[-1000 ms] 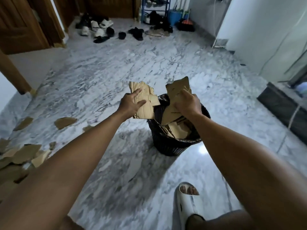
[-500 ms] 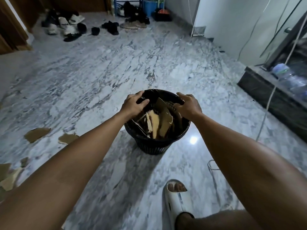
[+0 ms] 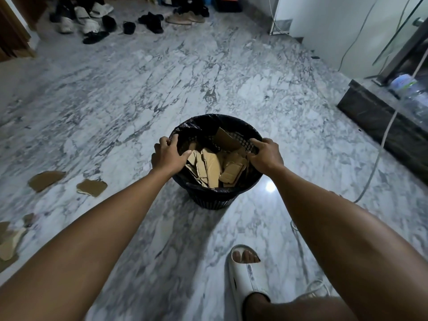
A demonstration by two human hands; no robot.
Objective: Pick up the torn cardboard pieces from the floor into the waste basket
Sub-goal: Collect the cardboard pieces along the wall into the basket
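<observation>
A black mesh waste basket (image 3: 209, 198) with a dark liner stands on the marble floor in the middle of the view. Several torn cardboard pieces (image 3: 213, 167) lie inside it. My left hand (image 3: 168, 156) grips the basket's left rim, thumb inside. My right hand (image 3: 265, 155) grips the right rim, fingers curled over the edge. More torn cardboard lies on the floor to the left: one piece (image 3: 46, 180), another piece (image 3: 92, 187), and a cluster (image 3: 10, 242) at the left edge.
My right foot in a white slipper (image 3: 249, 278) stands just below the basket. Shoes and sandals (image 3: 92, 22) are scattered at the far end. A dark stone ledge (image 3: 379, 121) with a water bottle and a white cable (image 3: 375, 167) runs along the right.
A second ago both hands held cardboard pieces above the basket. Those pieces now lie inside it, and both hands have come down onto the rim and hold it.
</observation>
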